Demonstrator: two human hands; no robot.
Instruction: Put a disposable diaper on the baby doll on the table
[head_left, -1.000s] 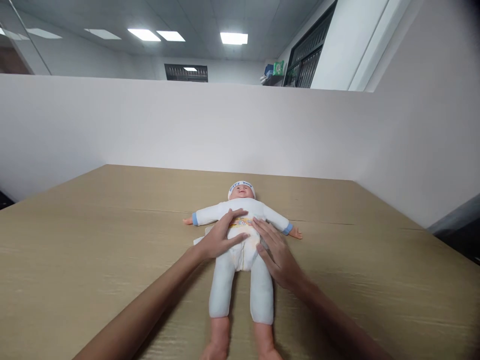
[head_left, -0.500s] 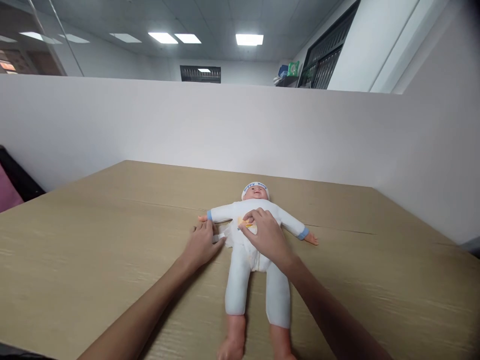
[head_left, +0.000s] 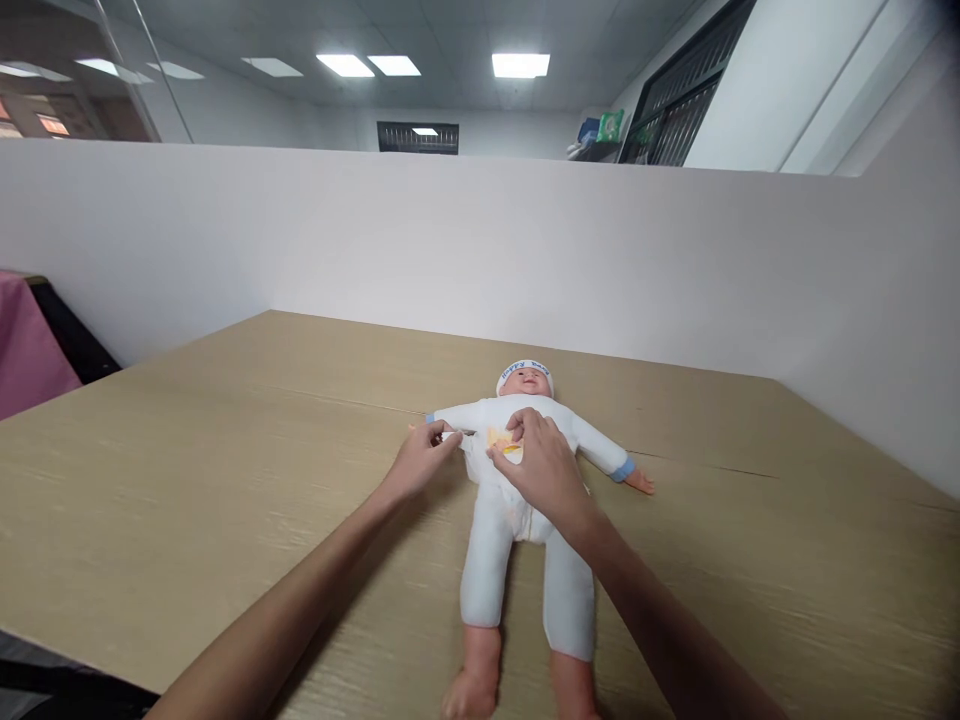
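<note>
A baby doll [head_left: 487, 565] in a white outfit with blue cuffs lies on its back, head away from me, arms spread. Around its hips is a white diaper [head_left: 526, 522] with a yellow-orange print on the front. At the doll's side, my left hand [head_left: 417, 462] pinches the diaper's white side tab [head_left: 455, 436], drawn up off the table. My right hand [head_left: 546, 468] rests over the diaper's front, thumb and fingers closed at its printed top edge. That hand hides part of the doll's belly and the diaper's far side.
The doll lies on a wide tan wooden table [head_left: 300, 400] with a seam across it. A low white partition [head_left: 420, 240] rises behind the far edge. Something pink and black [head_left: 37, 345] stands beyond the table at the left.
My left hand has lifted the diaper tab from the table and moved it up and inward towards the doll's waist. The right hand stays at the diaper's front. The view has shifted slightly.
</note>
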